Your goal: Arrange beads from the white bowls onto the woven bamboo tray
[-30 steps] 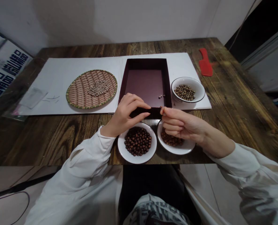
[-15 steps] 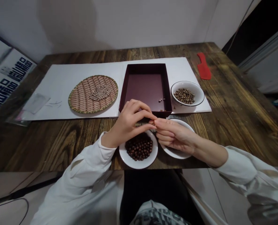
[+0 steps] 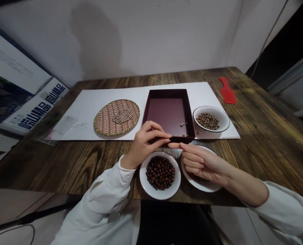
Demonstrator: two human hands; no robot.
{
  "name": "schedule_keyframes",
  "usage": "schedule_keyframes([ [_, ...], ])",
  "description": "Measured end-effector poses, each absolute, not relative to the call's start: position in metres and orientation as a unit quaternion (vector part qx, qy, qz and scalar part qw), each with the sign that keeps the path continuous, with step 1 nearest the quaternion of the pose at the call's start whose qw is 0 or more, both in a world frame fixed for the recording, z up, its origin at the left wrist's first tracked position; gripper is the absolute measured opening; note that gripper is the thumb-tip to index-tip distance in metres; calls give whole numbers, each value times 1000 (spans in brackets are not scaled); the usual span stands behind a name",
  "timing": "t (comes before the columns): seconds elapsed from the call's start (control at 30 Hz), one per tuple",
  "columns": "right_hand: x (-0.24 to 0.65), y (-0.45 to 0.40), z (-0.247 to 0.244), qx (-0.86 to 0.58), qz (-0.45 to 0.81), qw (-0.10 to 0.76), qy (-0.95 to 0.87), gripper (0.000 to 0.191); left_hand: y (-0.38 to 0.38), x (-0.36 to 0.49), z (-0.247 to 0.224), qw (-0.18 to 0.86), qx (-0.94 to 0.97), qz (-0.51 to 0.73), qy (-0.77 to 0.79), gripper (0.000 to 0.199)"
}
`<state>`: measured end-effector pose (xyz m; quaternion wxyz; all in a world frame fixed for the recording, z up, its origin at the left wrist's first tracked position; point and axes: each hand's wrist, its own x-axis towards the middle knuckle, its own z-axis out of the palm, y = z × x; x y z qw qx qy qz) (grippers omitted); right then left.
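Note:
My left hand (image 3: pixel 149 142) is closed in a pinch just in front of the dark red box (image 3: pixel 166 112); whatever its fingertips hold is too small to name. Close by on the right, my right hand (image 3: pixel 204 161) has its fingers curled and the thumb pressed near the index finger, with nothing I can make out between them. A white bowl of dark brown beads (image 3: pixel 160 173) sits below my left hand. Under my right hand is another white dish (image 3: pixel 204 187), its contents mostly hidden. A few small beads (image 3: pixel 184 125) lie inside the box.
A round woven tray (image 3: pixel 105 117) with pale beads stands left of the box. To the right is a white bowl (image 3: pixel 225 124) of brownish beads. A red scoop-like tool (image 3: pixel 228 93) lies at the back right. A plastic bag (image 3: pixel 64 125) rests on the white board's left end.
The view has tilted up and shifted left. My hands, whose fingertips met before, are now slightly apart, and my right index finger is stretched further toward the left hand.

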<state>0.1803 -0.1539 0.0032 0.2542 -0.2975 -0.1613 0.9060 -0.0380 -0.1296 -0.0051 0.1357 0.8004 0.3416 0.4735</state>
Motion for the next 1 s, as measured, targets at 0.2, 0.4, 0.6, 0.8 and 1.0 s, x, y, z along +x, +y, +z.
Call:
schedule_keyframes([
  [0.2, 180, -150, 6, -337, 887, 283, -140, 22, -98, -81, -6, 2, 722, 502, 475, 9],
  [0.4, 180, -147, -3, -316, 888, 289, -165, 8, -79, -139, -9, -86, 652, 454, 602, 15],
  [0.6, 180, -148, -6, -316, 889, 286, -170, 13, -74, -173, -15, -81, 596, 374, 705, 30],
  [0.8, 181, -148, -11, -316, 889, 286, -170, 12, -68, -182, -25, -61, 571, 295, 764, 13],
  [1.0, 182, -148, -13, -317, 888, 282, -177, 14, -61, -184, -24, -74, 561, 245, 787, 16],
])
